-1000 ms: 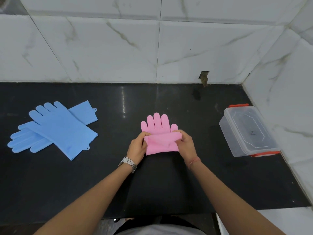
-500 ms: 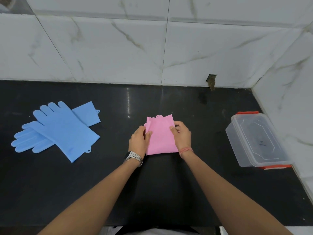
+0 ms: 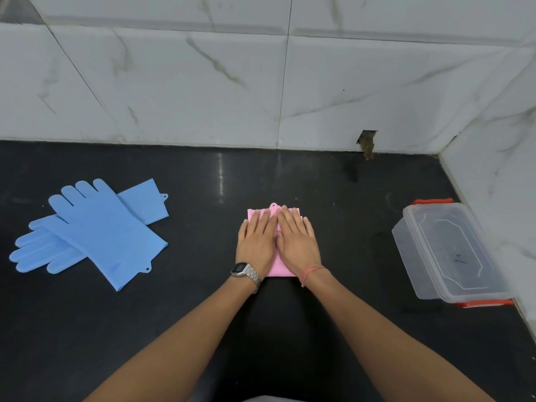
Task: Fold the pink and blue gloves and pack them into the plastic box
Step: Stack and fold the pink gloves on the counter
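Observation:
The folded pink gloves (image 3: 278, 268) lie flat at the middle of the black counter, mostly covered by my hands. My left hand (image 3: 256, 242) and my right hand (image 3: 295, 242) rest palm-down side by side on top of them, fingers stretched out and pressing. Two blue gloves (image 3: 95, 230) lie unfolded and crossed over each other at the left of the counter. A clear plastic box (image 3: 446, 250) with red clips and its lid on stands at the right, against the side wall.
The black counter (image 3: 203, 300) meets white marble-tiled walls at the back and on the right. A small broken hole (image 3: 367, 143) shows at the base of the back wall. Bare counter lies between the gloves and the box.
The pink gloves' cuff end was folded up over the fingers. Both hands then let go of the edges and now lie flat on the folded gloves.

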The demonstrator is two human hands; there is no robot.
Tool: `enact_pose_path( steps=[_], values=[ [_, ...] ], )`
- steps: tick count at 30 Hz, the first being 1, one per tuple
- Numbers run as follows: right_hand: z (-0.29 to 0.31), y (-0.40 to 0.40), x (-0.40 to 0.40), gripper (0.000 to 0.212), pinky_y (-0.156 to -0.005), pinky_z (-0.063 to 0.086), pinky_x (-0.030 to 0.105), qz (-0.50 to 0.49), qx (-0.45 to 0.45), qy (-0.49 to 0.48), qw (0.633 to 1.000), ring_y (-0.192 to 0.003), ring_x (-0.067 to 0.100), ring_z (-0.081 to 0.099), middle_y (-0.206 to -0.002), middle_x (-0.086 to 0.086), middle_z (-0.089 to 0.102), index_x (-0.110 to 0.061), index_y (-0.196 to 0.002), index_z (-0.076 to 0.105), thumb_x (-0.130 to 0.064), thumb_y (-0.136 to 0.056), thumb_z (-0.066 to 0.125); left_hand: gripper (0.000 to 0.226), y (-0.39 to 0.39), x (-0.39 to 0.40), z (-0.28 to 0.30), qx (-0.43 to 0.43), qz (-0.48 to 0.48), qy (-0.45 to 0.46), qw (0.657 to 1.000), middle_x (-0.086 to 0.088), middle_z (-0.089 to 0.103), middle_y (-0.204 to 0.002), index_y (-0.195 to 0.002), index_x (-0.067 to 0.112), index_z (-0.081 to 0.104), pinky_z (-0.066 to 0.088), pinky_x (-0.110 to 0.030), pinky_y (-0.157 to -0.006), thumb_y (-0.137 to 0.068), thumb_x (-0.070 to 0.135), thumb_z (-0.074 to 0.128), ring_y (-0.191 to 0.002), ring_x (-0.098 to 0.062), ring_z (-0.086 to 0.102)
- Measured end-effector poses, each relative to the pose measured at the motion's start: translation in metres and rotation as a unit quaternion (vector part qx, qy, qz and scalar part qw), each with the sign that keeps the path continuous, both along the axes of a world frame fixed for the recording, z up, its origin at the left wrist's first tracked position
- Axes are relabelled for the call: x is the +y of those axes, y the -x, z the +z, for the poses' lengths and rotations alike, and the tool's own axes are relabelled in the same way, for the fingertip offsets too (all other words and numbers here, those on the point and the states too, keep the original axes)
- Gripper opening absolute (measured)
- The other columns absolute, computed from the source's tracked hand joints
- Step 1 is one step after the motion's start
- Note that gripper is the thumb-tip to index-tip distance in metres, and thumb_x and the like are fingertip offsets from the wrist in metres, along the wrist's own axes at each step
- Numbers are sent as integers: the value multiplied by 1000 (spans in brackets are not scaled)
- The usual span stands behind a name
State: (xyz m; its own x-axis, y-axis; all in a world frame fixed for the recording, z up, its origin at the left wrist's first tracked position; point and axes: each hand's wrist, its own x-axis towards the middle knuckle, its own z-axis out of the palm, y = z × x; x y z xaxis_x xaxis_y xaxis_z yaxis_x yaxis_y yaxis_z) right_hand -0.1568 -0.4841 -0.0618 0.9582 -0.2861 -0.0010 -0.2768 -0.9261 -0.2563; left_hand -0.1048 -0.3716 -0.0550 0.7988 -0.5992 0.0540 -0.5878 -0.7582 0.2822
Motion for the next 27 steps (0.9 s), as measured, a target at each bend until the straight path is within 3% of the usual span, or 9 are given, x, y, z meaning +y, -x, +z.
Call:
enact_pose_path(
  steps=[5,10,27],
  values=[
    [-5,-1,1,56,-121,2,39,-32,-2,-22,999,-150,16,3,-163,-5,9,-23,-155,9,-30,-102,24,53,-3,1,-7,2,-14,-6,1000,4,9,-160,-152,25,10,1,-38,-118,-100,37,17,-147,-18,4],
    [-6,-2,-1,57,-120,0,37,-25,15,-14,999,-150,15,0,-163,-5,6,-23,-155,5,-31,-102,23,52,-5,-1,-11,15,-13,6,1000,4,7,-160,-152,25,9,0,-35,-118,-102,35,23,-147,-16,3],
    [-7,-4,-2,58,-120,-1,39,-8,40,-3,999,-150,17,-4,-164,-4,-2,-21,-155,1,-31,-102,23,55,-8,2,-19,19,-23,-30,999,3,-3,-160,-152,23,-2,-2,-35,-118,-101,37,14,-147,-15,-5]
  ],
)
